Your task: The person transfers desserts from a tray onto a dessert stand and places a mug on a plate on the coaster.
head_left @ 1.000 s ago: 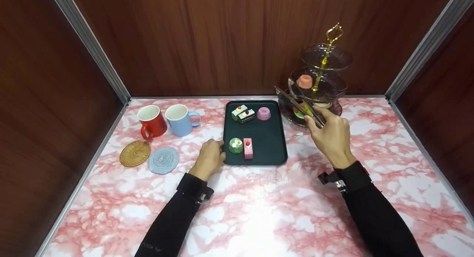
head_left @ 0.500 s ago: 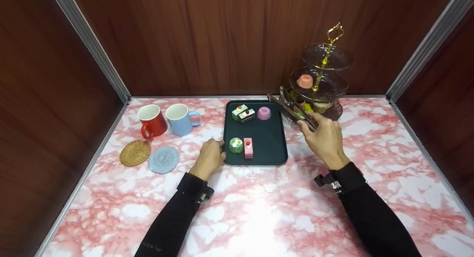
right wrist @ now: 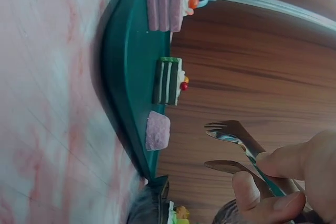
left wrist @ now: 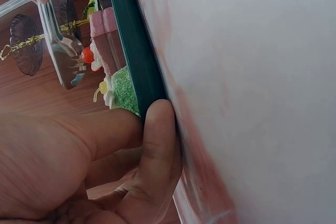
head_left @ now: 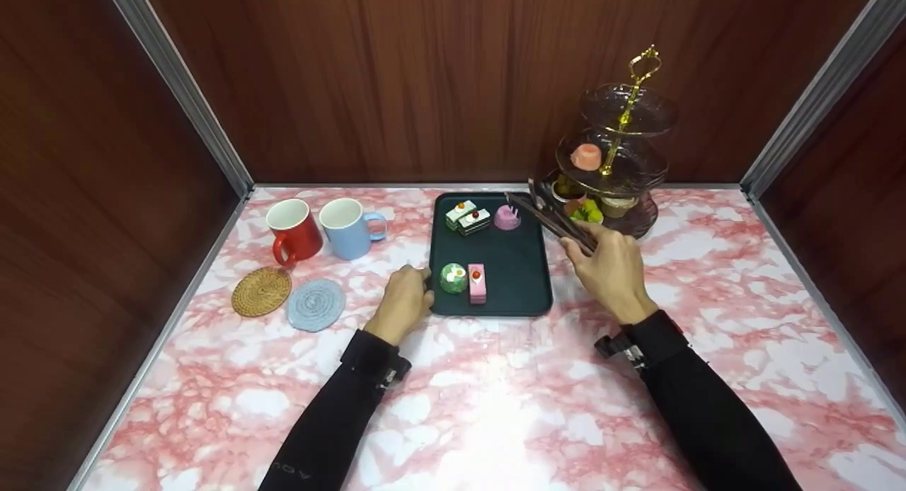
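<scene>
I am holding the tongs (head_left: 548,211) in my right hand (head_left: 609,268), fingers curled round the handle end. Their long axis is running from my hand toward the worktop's far left, tips slightly parted over the far right corner of the dark green tray (head_left: 513,296), just beside the pink round cake (head_left: 505,217). The tray is also carrying two layered slices (head_left: 466,218), a green dome cake (head_left: 452,278) and a pink bar cake (head_left: 476,284). My left hand (head_left: 403,303) is gripping the tray's near left edge. The tiered stand (head_left: 623,167), at the far right edge, is holding an orange cake (head_left: 587,156) on its middle tier.
</scene>
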